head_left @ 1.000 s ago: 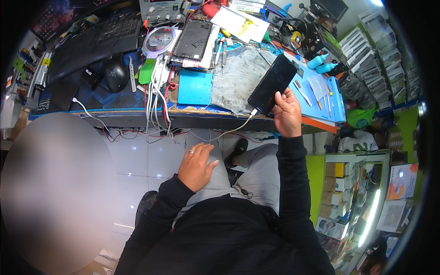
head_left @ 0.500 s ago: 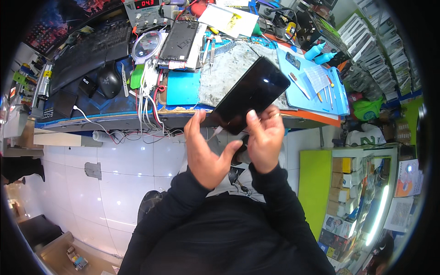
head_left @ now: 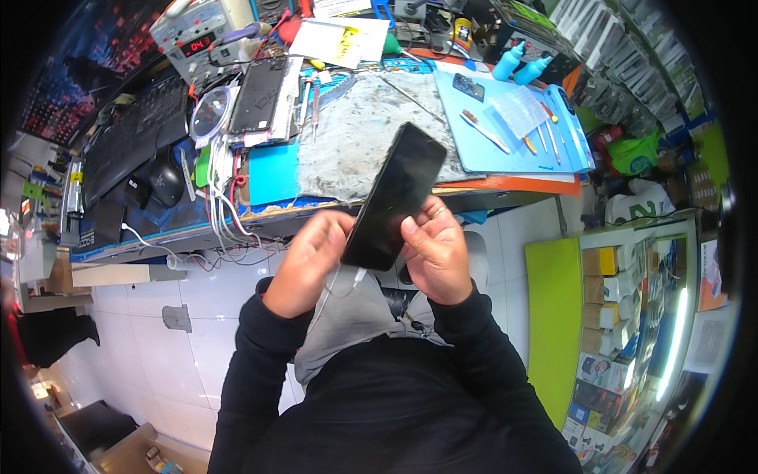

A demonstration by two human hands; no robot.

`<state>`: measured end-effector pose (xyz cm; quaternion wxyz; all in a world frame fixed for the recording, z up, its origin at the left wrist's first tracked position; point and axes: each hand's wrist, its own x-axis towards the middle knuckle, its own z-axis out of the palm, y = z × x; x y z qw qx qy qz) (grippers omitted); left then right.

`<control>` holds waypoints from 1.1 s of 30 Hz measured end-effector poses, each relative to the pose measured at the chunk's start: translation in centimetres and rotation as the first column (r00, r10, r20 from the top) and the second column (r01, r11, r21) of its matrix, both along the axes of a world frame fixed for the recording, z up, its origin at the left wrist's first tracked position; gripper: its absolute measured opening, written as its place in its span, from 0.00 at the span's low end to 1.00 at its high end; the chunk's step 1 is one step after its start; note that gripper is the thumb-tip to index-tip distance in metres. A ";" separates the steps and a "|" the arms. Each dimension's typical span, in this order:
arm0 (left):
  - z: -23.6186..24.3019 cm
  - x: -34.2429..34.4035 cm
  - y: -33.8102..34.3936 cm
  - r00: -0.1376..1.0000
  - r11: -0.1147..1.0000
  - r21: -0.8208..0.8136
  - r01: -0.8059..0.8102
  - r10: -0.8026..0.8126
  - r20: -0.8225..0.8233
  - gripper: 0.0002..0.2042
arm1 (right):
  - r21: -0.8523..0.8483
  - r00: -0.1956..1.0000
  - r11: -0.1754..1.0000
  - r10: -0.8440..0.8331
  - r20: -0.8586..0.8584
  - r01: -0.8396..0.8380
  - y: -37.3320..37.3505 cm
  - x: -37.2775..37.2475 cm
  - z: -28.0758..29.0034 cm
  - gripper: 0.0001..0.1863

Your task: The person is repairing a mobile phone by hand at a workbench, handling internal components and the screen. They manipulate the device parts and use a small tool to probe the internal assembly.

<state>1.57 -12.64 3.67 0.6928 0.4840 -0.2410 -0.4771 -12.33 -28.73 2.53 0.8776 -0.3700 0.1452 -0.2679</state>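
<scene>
A black phone (head_left: 395,189) is tilted upright over the desk's front edge, with a white plug (head_left: 359,274) at its lower end and a cable looping down from it. My right hand (head_left: 435,254) is closed on the phone, thumb resting across its dark screen. My left hand (head_left: 310,261) is curled beside the phone's left edge, fingertips pinched; whether these grip the edge, the cable or nothing is unclear. Behind the phone lies a stained grey mat (head_left: 347,150), beside a blue mat (head_left: 268,170).
Cluttered desk: keyboard (head_left: 138,134), mouse (head_left: 164,180), power supply (head_left: 189,43), dangling cables (head_left: 221,213), blue board (head_left: 509,158) with tools, two cyan bottles (head_left: 508,63). A glass display cabinet (head_left: 632,340) stands at the right, a green panel (head_left: 553,324) beside it.
My left hand has risen from my lap to the phone, its fingers now curled in. My right hand has brought the phone from the desk's right side toward the middle, closer to my body.
</scene>
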 end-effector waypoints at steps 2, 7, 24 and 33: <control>1.4 -0.2 -0.7 0.937 0.958 -0.067 0.279 -0.287 -0.200 0.26 | 0.001 0.987 0.989 0.151 0.059 -0.151 -0.4 -0.3 -0.1 0.18; 2.3 0.0 -2.7 0.928 0.930 0.001 0.366 -0.365 0.077 0.31 | -0.151 0.990 0.979 0.139 -0.021 -0.141 -0.6 -0.7 0.2 0.15; 2.5 4.7 -7.9 -0.298 0.945 0.025 -0.327 -0.129 0.946 0.33 | -0.937 0.837 0.337 -0.537 -0.109 0.095 -6.0 -2.7 -0.1 0.16; 1.0 5.7 -8.1 -0.219 0.926 0.140 -0.351 -0.227 0.949 0.31 | -1.000 0.760 -0.005 -0.650 0.021 0.024 -11.4 -3.5 2.4 0.11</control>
